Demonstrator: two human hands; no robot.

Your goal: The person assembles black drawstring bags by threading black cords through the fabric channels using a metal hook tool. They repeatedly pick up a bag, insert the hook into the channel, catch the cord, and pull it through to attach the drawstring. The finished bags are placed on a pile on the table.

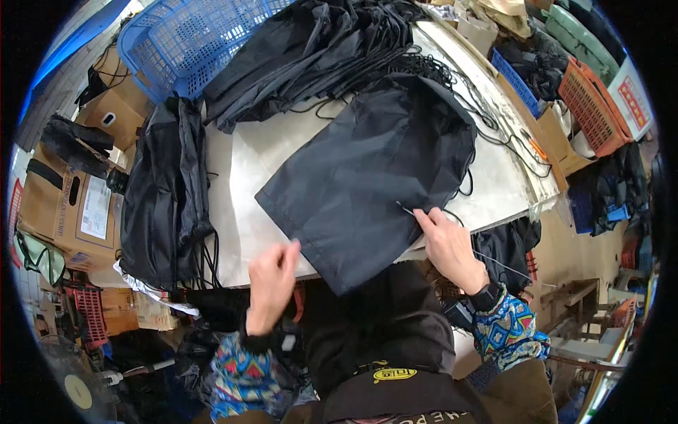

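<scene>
Dark clothing point(381, 321) with a yellow patch point(394, 374), foreground. Right hand point(450, 249): fingers clamped on a thin rod point(405, 209), tip over the black bag point(367, 180) on the white tabletop point(244, 184). Left hand point(271, 288): fingers curled together beside the bag; cannot tell whether they grip anything.

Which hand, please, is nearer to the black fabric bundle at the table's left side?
Left. The left hand is to the right of the black fabric bundle, apart from it; the right hand is farther right, at the lower right of the black bag.
</scene>
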